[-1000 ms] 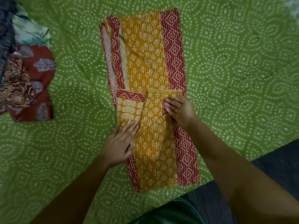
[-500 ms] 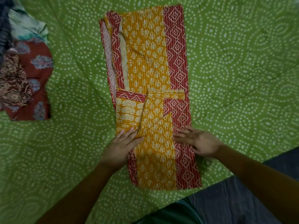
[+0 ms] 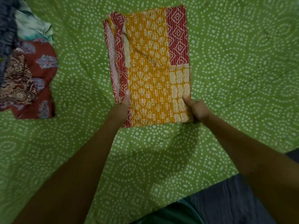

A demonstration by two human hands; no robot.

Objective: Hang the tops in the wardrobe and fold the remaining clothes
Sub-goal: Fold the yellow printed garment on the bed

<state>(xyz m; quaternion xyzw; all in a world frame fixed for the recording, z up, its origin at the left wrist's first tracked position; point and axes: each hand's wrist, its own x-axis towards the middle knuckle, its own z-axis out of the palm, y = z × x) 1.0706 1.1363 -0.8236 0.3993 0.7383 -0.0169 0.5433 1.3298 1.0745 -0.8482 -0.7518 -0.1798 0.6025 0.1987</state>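
Note:
A yellow-and-red printed garment [image 3: 148, 70] lies folded into a shorter rectangle on the green patterned bedsheet [image 3: 234, 78]. My left hand [image 3: 123, 105] grips the garment's near-left edge, thumb on top and fingers hidden beneath the cloth. At the near-right corner my right hand [image 3: 196, 109] holds the fabric the same way, thumb pressed on the pale-printed panel. The near part of the garment is doubled over the far part.
A heap of other clothes [image 3: 27, 75], dark red prints with a pale teal piece [image 3: 34, 28] behind, lies at the left edge of the bed. The bed's near edge and dark floor [image 3: 226, 201] show at bottom right.
Both hands went from resting flat on the long garment to gripping its near end. The near end has been folded over away from me, so the garment is now about half as long.

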